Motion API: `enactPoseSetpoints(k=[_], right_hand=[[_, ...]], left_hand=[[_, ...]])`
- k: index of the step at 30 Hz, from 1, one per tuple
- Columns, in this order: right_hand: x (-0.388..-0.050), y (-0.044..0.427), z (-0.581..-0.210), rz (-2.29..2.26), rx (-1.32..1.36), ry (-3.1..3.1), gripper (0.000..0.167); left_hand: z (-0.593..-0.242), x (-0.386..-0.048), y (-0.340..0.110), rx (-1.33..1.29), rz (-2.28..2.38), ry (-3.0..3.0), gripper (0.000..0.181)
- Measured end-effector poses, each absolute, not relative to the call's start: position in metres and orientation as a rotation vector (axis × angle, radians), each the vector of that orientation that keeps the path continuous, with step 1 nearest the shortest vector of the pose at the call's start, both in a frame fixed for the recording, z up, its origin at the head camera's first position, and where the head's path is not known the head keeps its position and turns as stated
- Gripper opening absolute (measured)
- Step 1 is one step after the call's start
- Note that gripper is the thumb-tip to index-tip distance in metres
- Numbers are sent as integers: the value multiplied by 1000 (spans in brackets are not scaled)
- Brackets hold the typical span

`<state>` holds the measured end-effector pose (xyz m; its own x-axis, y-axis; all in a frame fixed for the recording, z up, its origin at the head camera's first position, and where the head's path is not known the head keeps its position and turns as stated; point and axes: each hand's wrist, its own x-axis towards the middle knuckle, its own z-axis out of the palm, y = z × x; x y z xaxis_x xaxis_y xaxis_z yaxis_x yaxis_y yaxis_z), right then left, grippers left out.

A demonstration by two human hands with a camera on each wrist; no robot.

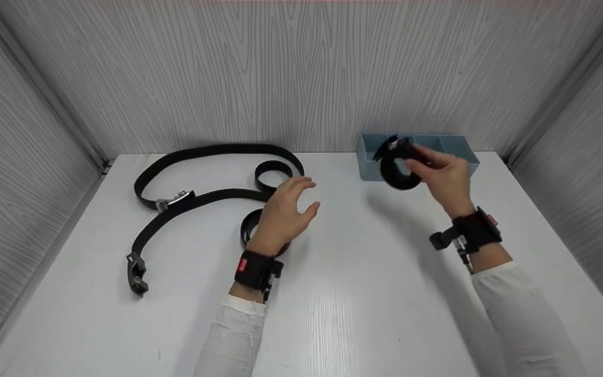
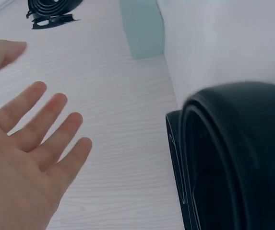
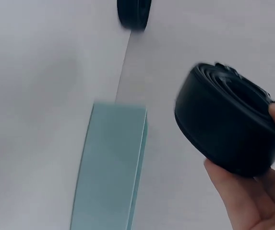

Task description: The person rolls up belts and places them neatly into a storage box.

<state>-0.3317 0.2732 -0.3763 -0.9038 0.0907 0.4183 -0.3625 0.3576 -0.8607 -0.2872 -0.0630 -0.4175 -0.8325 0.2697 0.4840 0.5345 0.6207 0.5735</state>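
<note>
My right hand (image 1: 445,178) holds up a coiled black belt (image 1: 402,183) in front of the blue box; in the right wrist view the roll (image 3: 223,129) sits between thumb and fingers. My left hand (image 1: 283,214), thumb and fingers spread, holds nothing and is over the right ends of two black belts. The far belt (image 1: 218,149) bends in a wide arc. The near belt (image 1: 212,196) stretches left to a metal buckle (image 1: 136,275). Two curled belt loops show beside the left hand, one behind (image 1: 259,178) and one partly hidden under it (image 1: 245,230).
The blue divided box (image 1: 369,172) stands against the back wall at the right. A second buckle (image 1: 176,201) lies between the two belts. Grey wood-patterned panels (image 1: 280,73) enclose the white table (image 1: 343,314) at the back and sides.
</note>
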Motion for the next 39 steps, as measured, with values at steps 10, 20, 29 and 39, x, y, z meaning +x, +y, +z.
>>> enactPoseSetpoints(k=[10,20,29,39], right_hand=[[-388,348,-363,1111,-240,-2364,43],[-409,365,-396,966,-346,-2535,43],[-410,359,-415,853,-347,-2611,42],[-403,365,-424,745,-244,-2725,49]], left_hand=[[-429,-283,-46,-636,-952,-2541,28],[-441,-271,-37,-657,-889,-2593,24],[-438,-270,-27,-718,-868,-2569,22],[-431,-273,-22,-735,-872,-2577,23]])
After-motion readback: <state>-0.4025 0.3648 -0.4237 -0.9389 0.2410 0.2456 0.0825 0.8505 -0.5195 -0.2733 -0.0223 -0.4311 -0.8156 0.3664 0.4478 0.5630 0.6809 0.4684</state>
